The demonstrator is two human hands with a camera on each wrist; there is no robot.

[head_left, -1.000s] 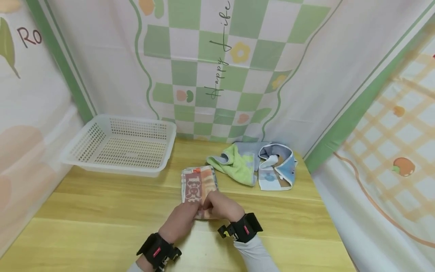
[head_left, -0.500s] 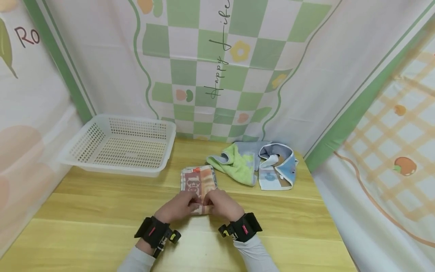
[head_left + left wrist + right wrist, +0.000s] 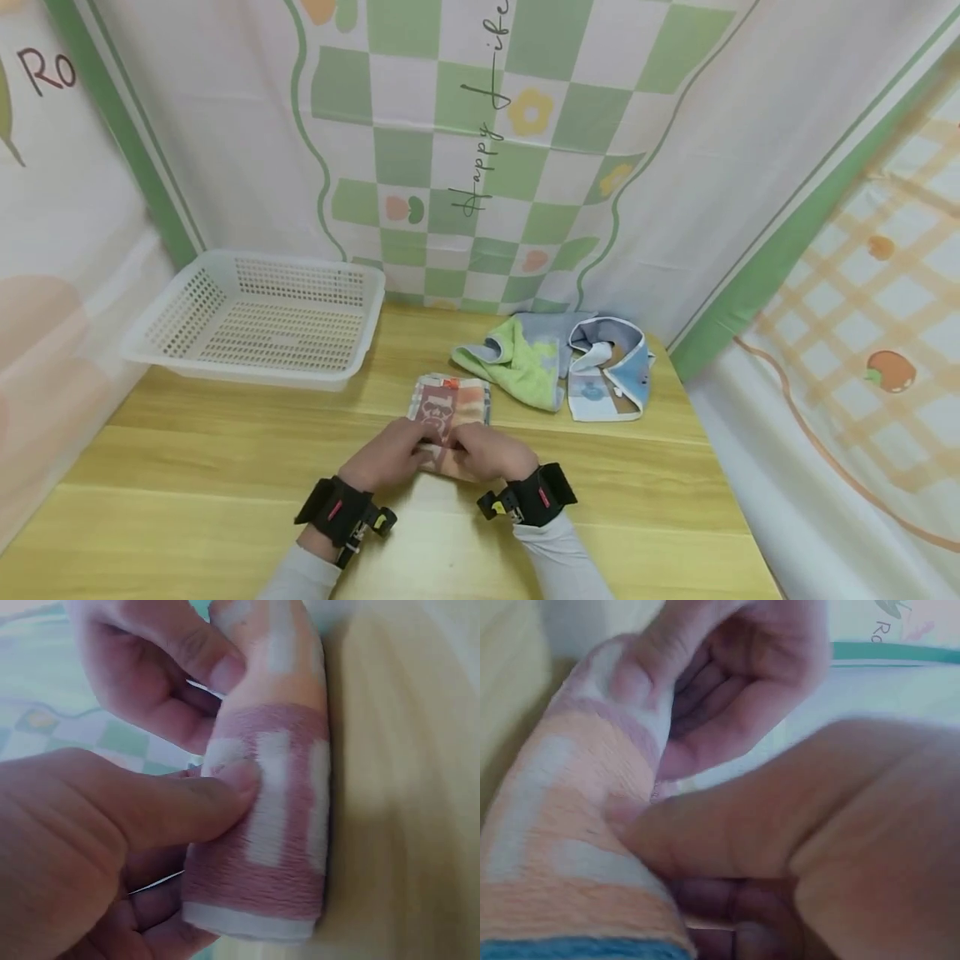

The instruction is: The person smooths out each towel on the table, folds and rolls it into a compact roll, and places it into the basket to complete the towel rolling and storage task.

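A small folded towel (image 3: 467, 402) in mauve, orange and white lies on the wooden table in front of me, its near end bent up into a thick rounded fold. My left hand (image 3: 386, 457) pinches the mauve side of that fold, thumb on top and fingers behind, as the left wrist view shows. On the orange side my right hand (image 3: 495, 452) grips the same fold between thumb and curled fingers. The white-edged end of the towel (image 3: 277, 802) shows close up in the left wrist view. The fingertips behind the fold are partly hidden.
A white perforated plastic basket (image 3: 285, 377) stands at the back left. Behind the towel to the right lie a crumpled green and grey towel (image 3: 517, 362) and a blue, white and brown cloth (image 3: 630, 379). Printed curtains (image 3: 480, 167) enclose the table (image 3: 225, 500).
The left hand has drawn back from over the towel to its near left side. The towel has slid slightly right and toward me, with both hands on its near end.
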